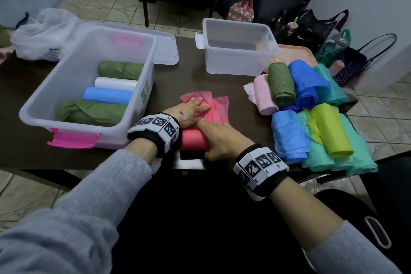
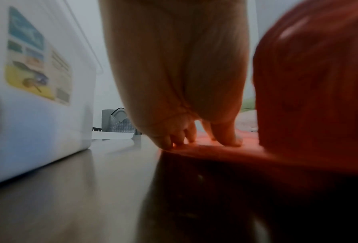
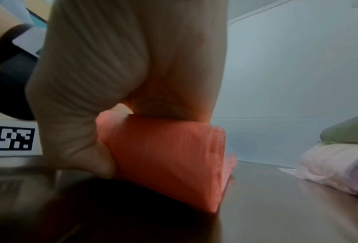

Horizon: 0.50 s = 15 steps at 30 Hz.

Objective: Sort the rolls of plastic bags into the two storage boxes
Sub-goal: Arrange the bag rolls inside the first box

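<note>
A red roll of bags (image 1: 193, 140) lies on the dark table (image 1: 193, 75) at the front edge, its loose end (image 1: 220, 104) spread out flat beyond it. My left hand (image 1: 195, 109) presses flat on that loose sheet with straight fingers (image 2: 175, 139). My right hand (image 1: 219, 139) lies over the roll (image 3: 167, 156), with its thumb (image 3: 80, 148) wrapped down the near side. The big clear box with pink latches (image 1: 35, 113) stands at the left and holds green, white and blue rolls. A smaller clear box (image 1: 238, 60) stands empty at the back.
Several loose rolls in green, blue, pink, teal and yellow-green are piled at the right edge (image 1: 311, 118). A box lid (image 1: 165, 51) and a crumpled white bag (image 1: 44, 33) lie behind the big box. A peach-coloured tray (image 1: 295, 53) sits behind the pile.
</note>
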Each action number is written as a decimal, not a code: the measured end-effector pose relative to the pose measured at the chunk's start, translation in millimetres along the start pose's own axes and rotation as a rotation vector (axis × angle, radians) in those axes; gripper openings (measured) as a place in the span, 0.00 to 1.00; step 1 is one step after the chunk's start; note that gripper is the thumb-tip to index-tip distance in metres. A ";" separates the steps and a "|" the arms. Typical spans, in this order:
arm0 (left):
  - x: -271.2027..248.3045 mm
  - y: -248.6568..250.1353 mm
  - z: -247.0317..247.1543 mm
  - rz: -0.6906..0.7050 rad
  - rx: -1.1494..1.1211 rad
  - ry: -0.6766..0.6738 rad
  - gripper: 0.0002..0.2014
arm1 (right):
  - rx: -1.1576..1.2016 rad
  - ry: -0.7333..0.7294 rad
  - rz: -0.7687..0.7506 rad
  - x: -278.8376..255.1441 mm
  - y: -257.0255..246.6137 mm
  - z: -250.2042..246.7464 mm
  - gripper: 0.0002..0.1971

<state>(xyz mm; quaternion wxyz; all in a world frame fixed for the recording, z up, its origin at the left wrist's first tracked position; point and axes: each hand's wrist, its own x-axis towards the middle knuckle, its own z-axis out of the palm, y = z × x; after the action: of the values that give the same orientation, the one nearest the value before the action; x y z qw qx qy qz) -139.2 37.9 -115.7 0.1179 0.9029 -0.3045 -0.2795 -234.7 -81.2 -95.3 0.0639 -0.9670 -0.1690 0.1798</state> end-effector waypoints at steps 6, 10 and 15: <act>1.1 0.9 1.1 0.005 0.037 0.005 0.27 | 0.000 0.066 -0.039 -5.7 -0.5 0.3 0.30; -0.1 0.5 2.9 0.023 0.052 0.011 0.28 | 0.059 0.071 -0.027 -2.8 -1.2 12.4 0.29; -0.2 2.5 2.1 0.029 0.078 0.013 0.29 | 0.178 0.184 -0.093 -9.6 5.2 14.9 0.26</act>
<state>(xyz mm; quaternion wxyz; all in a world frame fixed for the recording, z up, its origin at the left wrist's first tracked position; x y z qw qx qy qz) -141.7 36.0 -116.4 0.0886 0.9041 -0.3274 -0.2598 -247.1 -88.5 -107.0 0.1731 -0.9610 -0.1903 0.1018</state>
